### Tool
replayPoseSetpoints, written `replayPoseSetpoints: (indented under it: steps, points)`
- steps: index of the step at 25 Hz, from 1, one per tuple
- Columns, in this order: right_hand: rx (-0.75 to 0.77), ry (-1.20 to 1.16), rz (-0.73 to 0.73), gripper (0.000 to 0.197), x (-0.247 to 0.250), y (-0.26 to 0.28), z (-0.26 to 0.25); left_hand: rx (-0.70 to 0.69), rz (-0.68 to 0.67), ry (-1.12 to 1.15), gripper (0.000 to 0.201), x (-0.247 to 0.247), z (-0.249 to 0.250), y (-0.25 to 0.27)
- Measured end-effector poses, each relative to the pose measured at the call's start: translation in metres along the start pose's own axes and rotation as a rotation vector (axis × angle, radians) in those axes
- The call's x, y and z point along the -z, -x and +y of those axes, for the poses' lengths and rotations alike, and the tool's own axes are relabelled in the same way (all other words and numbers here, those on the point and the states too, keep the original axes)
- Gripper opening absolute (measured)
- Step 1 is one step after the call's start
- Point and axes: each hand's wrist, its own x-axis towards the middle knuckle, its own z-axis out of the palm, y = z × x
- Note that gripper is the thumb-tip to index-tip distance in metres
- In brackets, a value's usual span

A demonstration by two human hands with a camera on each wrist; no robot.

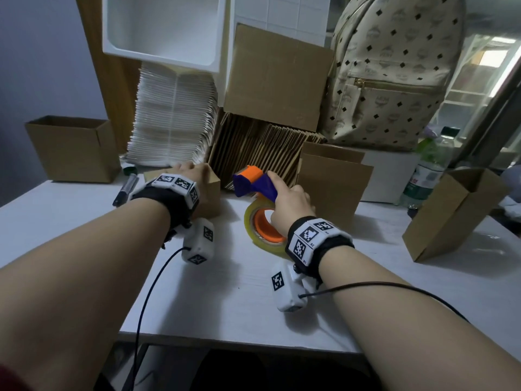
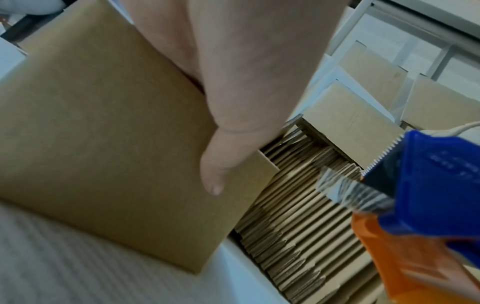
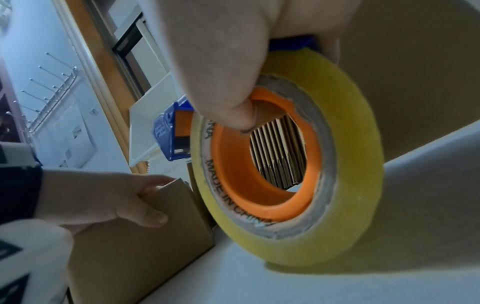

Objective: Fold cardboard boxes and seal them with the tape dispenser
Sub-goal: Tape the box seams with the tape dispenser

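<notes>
1. While the left hand (image 1: 188, 171) rests over the top of a small folded cardboard box (image 1: 211, 190), its thumb (image 2: 215, 176) lies down the near face and the other fingers curl over the far edge, so this hand grips the box.
2. Under that hold, the box stands on the white table (image 1: 225, 294), and its top looks closed beneath the palm.
3. To the right of that hold, apart from the box, the right hand (image 1: 290, 204) is wrapped around the blue and orange tape dispenser (image 1: 253, 182), holding it firmly.
4. From the right wrist view, the thumb (image 3: 233, 98) hooks into the orange core (image 3: 265, 197) of the yellow tape roll (image 3: 345, 164), with the other fingers over the blue frame above.
5. Below the right hand's hold, the roll's lower edge touches or sits just over the table; I cannot tell which.
6. Ahead of the right hand's fingers, the dispenser's toothed blade (image 2: 381, 158) points away from the person, with a loose tongue of clear tape (image 2: 345, 189) hanging just below it.
7. Beyond both hands, a row of flat cardboard blanks (image 1: 262, 153) stands on edge, with a larger box (image 1: 276, 77) on top.
8. Just right of the dispenser, an open box (image 1: 332, 187) stands upright, and another open box (image 1: 451, 215) leans farther right.
9. Left of the gripped box lie a black marker (image 1: 125, 190) and, farther off, a third open box (image 1: 73, 148).
10. Behind the blanks are a stack of white mailers (image 1: 172, 119), a patterned backpack (image 1: 394, 71) and a plastic bottle (image 1: 428, 170).
</notes>
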Motion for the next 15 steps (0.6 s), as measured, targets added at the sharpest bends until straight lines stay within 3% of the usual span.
replayPoseSetpoints:
  steps: [3, 5, 7, 9, 12, 15]
  points:
    - [-0.026, -0.002, -0.01, 0.076, 0.002, -0.004, 0.001, 0.135, 0.098, 0.216, 0.061, 0.004, 0.01, 0.003]
    - [-0.047, -0.035, -0.01, 0.076, 0.004, -0.003, 0.003, 0.2, 0.29, 0.492, 0.05, 0.008, 0.022, 0.012]
    - [-0.059, -0.075, 0.011, 0.077, 0.004, 0.002, 0.004, 0.165, 0.462, 0.713, 0.036, 0.014, 0.036, 0.023]
    - [-0.059, -0.113, 0.054, 0.078, 0.001, 0.011, 0.005, 0.133, 0.527, 0.815, 0.03, 0.02, 0.049, 0.034]
    - [-0.052, -0.286, 0.168, 0.083, 0.007, 0.025, 0.009, 0.125, 0.496, 0.942, 0.023, 0.02, 0.065, 0.039]
    - [-0.026, -0.383, 0.262, 0.083, 0.032, 0.033, 0.018, 0.07, 0.185, 1.313, 0.02, 0.014, 0.082, 0.036]
